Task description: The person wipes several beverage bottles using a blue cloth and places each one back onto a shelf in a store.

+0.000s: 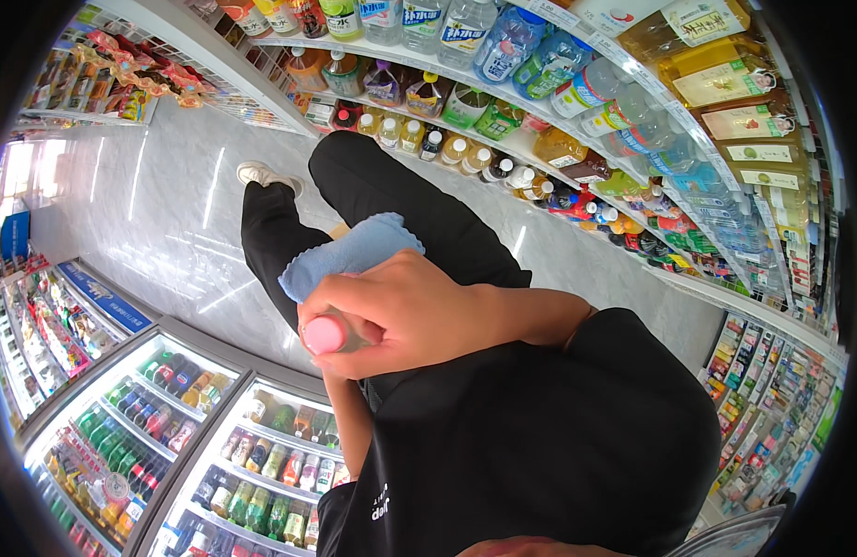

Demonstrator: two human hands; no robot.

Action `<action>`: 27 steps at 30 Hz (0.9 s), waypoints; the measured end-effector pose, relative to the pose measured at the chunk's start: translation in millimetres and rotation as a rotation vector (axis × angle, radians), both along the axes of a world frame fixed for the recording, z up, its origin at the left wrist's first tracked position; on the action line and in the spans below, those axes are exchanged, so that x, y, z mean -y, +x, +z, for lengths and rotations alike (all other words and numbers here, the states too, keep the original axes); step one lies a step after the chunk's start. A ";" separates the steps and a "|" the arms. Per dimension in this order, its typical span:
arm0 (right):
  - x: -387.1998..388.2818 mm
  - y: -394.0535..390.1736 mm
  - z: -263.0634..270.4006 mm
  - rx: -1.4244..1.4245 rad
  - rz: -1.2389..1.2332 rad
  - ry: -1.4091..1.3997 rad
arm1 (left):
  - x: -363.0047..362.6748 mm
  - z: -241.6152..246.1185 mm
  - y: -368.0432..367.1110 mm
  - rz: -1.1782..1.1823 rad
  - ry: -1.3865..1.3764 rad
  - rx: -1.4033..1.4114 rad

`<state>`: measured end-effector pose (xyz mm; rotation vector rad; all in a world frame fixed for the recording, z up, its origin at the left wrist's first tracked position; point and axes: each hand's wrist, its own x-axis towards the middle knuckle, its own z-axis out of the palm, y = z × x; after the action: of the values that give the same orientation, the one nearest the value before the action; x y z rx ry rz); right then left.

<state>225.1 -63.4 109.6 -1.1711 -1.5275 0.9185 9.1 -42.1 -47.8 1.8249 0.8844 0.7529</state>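
Observation:
My right hand (407,313) reaches in from the right, its thumb and fingers curled around the upper part of a bottle. The bottle's pink cap (325,334) faces up towards me. A light blue cloth (355,250) with a scalloped edge sticks out just beyond my right knuckles, against or close to the bottle. Whether my right fingers also press on the cloth is hidden. My left forearm (352,425) rises from below towards the bottle. My left hand itself is covered by the right hand and bottle, so its grip does not show.
Shelves of bottled drinks (463,83) curve along the top and right. Lit glass-door drinks coolers (244,390) stand at lower left. Packaged goods hang on a rack (122,76) at upper left. Small boxed goods (762,411) fill shelving at right. Grey tiled floor (171,188) lies between.

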 end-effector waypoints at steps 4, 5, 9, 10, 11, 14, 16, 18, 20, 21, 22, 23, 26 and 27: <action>-4.1 21.5 -21.7 -0.036 -0.185 0.074 | 14.2 -0.7 -12.8 0.043 -0.119 0.031; -6.1 27.2 -33.5 -0.009 -0.332 0.108 | 19.8 -0.2 -18.8 0.063 -0.151 0.041; -4.2 73.7 -111.8 -0.581 -0.174 -0.680 | 39.7 -1.0 -42.0 0.135 -0.277 0.057; 1.8 72.5 -115.9 -0.581 -0.172 -0.683 | 44.9 -0.9 -47.4 0.156 -0.300 0.061; 9.8 67.8 -117.1 -0.730 -0.016 -0.798 | 49.4 -1.1 -52.1 0.172 -0.321 0.063; 34.0 60.1 -128.2 -1.143 0.261 -1.054 | 54.7 -2.2 -51.7 0.192 -0.364 0.081; 38.1 51.5 -124.2 -1.281 0.324 -1.103 | 52.5 -3.4 -44.1 0.190 -0.372 0.100; 40.5 41.6 -114.9 -1.326 0.144 -1.062 | 47.1 -4.1 -34.3 0.175 -0.374 0.116; 36.0 40.0 -123.7 -1.564 0.300 -0.882 | 36.6 -3.9 -19.7 0.162 -0.367 0.139; 34.5 39.7 -129.5 -1.783 0.454 -0.675 | 30.3 -4.3 -12.4 0.156 -0.364 0.154; 33.4 37.8 -132.5 -1.924 0.458 -0.660 | 17.8 -6.0 1.5 0.147 -0.355 0.176; 32.4 33.9 -132.9 -1.923 0.460 -0.661 | 13.4 -6.1 6.5 0.143 -0.355 0.185; 41.3 20.5 -150.9 -1.932 0.326 -1.132 | 3.1 -8.0 19.8 0.136 -0.357 0.207; 49.3 14.5 -158.0 -1.795 0.379 -1.174 | 0.5 -8.8 21.7 0.132 -0.361 0.211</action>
<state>239.6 -112.7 -48.3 -0.2067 0.4277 2.2828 30.8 -42.6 -56.5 1.3554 0.9392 0.7944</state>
